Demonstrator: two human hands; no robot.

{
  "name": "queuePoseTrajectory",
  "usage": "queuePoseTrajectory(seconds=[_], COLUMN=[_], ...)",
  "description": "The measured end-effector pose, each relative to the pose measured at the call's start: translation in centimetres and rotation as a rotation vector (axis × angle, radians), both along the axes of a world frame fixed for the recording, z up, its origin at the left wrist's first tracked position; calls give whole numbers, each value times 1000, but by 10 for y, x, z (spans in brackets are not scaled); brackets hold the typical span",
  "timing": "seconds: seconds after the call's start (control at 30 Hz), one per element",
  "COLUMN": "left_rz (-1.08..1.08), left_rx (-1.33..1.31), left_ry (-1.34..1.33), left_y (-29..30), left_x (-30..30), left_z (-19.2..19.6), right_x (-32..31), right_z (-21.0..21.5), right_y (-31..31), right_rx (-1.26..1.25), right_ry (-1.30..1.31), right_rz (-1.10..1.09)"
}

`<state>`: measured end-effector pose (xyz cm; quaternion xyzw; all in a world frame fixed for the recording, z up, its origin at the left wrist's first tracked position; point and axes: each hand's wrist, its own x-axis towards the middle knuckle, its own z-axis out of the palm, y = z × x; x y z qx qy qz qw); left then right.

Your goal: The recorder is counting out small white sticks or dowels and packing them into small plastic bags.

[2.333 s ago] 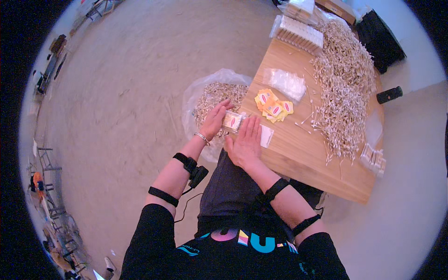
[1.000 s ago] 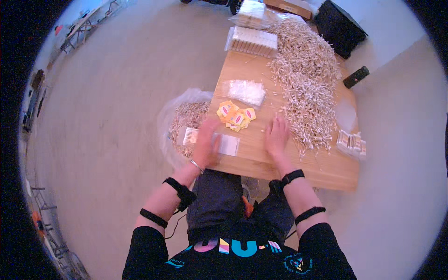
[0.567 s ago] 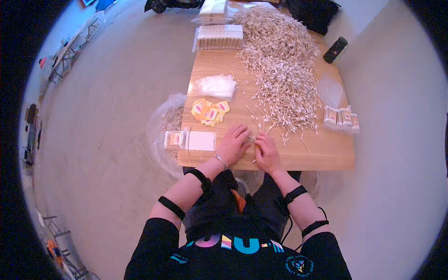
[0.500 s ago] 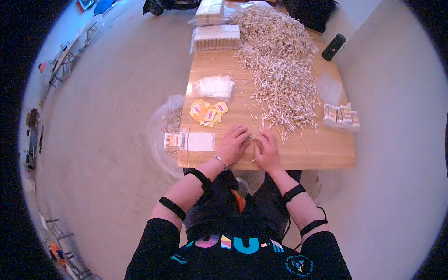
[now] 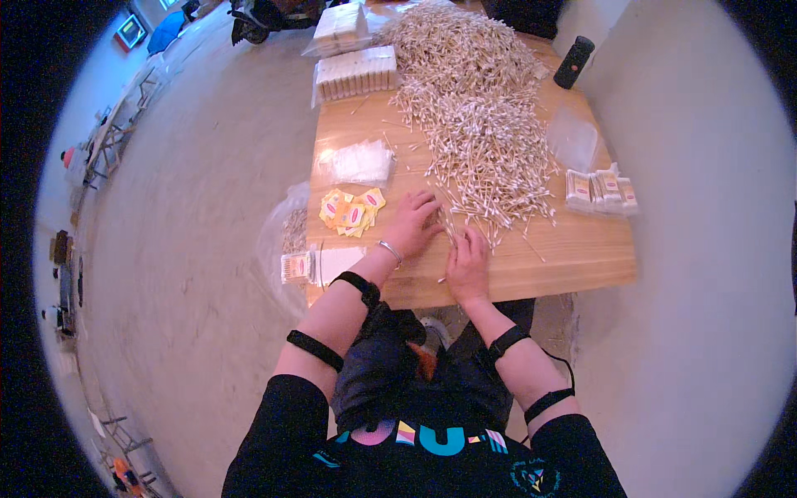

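Observation:
A large heap of cotton swabs [image 5: 490, 133] covers the far and middle part of the wooden table, its near end spilling toward my hands. My left hand [image 5: 415, 222] is at the heap's near left edge, fingers curled against a few loose swabs. Just right of it and nearer to me, my right hand [image 5: 469, 261] has its fingertips closed at the lower ends of the same swabs. A few swabs [image 5: 450, 222] show between the two hands; how many are gripped is hidden by the fingers. One loose swab lies beside my right hand's wrist side.
Yellow cards [image 5: 353, 212], clear plastic bags [image 5: 359, 162] and a packed swab packet [image 5: 296, 267] lie left. Bundled packs [image 5: 357, 73] stand at the far left, filled packets [image 5: 602, 191] at right, a black cylinder [image 5: 574, 62] behind. A bag of swabs [image 5: 292, 232] is beside the table.
Both hands have shifted; the left has moved forward to the heap's edge, the right stays close to the loose swabs. The whole view has tilted and shifted slightly.

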<state>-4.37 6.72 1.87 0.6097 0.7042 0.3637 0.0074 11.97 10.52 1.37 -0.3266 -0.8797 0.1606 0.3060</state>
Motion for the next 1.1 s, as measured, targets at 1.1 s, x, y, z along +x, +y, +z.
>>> queuePoseTrajectory(seconds=[1.1], left_rz=[71], left_rx=[9], left_ry=[-58], left_y=[-74], left_x=[34], left_z=[7], right_x=[-7], right_z=[1], right_y=[18], right_rx=[-98], right_ry=[134], right_rz=[53])
